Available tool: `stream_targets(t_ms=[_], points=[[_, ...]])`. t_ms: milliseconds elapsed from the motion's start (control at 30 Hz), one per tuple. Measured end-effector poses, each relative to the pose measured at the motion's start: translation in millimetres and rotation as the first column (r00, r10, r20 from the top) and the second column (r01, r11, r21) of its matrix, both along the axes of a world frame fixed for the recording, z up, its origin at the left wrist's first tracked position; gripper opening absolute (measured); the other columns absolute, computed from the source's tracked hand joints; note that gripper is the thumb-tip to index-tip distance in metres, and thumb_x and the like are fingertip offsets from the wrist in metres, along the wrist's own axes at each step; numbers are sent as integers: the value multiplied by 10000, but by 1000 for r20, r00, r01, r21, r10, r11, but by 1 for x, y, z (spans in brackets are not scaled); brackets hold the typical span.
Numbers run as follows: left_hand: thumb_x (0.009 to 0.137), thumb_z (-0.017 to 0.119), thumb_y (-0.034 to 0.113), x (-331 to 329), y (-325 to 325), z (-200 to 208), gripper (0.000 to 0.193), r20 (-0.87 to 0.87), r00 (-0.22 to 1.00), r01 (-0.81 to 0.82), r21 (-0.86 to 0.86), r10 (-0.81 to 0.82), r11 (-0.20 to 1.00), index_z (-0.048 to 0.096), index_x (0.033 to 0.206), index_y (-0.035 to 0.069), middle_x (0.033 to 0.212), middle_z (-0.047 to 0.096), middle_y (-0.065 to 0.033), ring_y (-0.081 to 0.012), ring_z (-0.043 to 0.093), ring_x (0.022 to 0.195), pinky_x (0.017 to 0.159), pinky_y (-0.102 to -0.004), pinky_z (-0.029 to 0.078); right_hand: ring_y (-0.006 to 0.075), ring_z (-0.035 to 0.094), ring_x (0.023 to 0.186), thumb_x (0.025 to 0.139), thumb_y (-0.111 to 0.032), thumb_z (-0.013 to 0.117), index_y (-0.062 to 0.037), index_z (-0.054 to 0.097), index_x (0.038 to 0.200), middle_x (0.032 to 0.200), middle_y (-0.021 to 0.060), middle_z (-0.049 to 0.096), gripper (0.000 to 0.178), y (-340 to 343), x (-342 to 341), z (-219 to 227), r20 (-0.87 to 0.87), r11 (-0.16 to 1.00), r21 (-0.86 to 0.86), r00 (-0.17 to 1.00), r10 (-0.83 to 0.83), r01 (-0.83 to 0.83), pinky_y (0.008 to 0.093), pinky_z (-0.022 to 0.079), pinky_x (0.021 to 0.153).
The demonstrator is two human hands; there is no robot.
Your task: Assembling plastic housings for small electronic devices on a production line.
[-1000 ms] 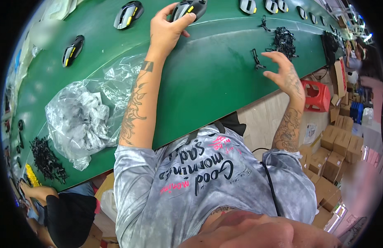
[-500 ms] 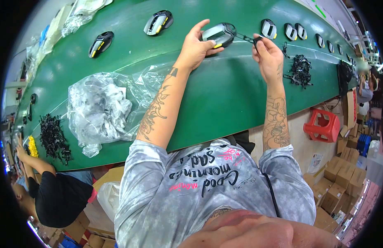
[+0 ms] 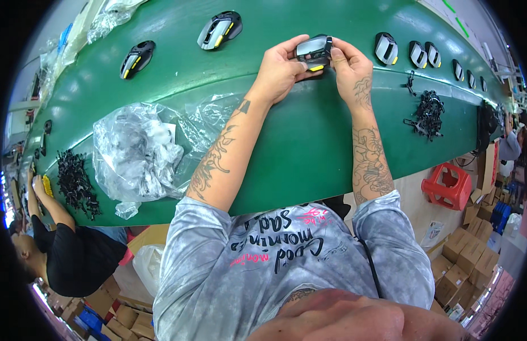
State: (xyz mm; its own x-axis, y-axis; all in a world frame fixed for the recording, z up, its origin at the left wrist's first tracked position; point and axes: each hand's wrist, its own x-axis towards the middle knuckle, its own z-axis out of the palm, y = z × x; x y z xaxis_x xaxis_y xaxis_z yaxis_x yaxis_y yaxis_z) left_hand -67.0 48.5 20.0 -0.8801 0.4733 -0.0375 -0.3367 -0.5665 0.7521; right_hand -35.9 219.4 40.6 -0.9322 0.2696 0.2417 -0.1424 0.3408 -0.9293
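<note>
A grey and black computer mouse (image 3: 313, 52) with a yellow side strip is held above the green table by my left hand (image 3: 279, 69), its fingers and thumb closed round the left end. At the mouse's right end, my right hand (image 3: 352, 69) pinches a thin black plastic part (image 3: 330, 43) against the shell. My fingertips cover much of that part, and I cannot tell whether it is seated. Farther left on the table lie another grey mouse (image 3: 219, 31) and a darker one (image 3: 137, 59).
Several mice, such as a grey one (image 3: 386, 48), line the right side. Piles of black plastic parts lie right (image 3: 429, 113) and left (image 3: 76, 184). A clear plastic bag (image 3: 135, 153) rests left of my forearm. A red stool (image 3: 447, 186) stands right; a person in black (image 3: 84, 258) sits left.
My right hand has come left and up to the mouse, bringing the black part from apart to against its right end. The left hand has shifted slightly and turned the mouse.
</note>
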Motion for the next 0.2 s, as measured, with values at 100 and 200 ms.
stream_targets(t_ms=[100,200], points=[[862,451,-224,-1,1,3,625,16,1000,13,1,-13,1000,403,1475,-109,1379,535,-242,-367,645,1217,998,-511,616,93,608,768,1013,-109,636,40,701,1243,894,31,707,282,12,-1,-4,106,940,-342,992,62,-22,250,524,722],[881,437,-208,-3,0,-1,628,21,999,41,-1,-41,999,381,1496,-96,1421,514,-245,-368,625,1250,993,-523,617,106,620,790,1021,-133,644,11,706,1264,939,35,710,290,13,0,-5,53,992,-128,999,-1,8,247,535,739]])
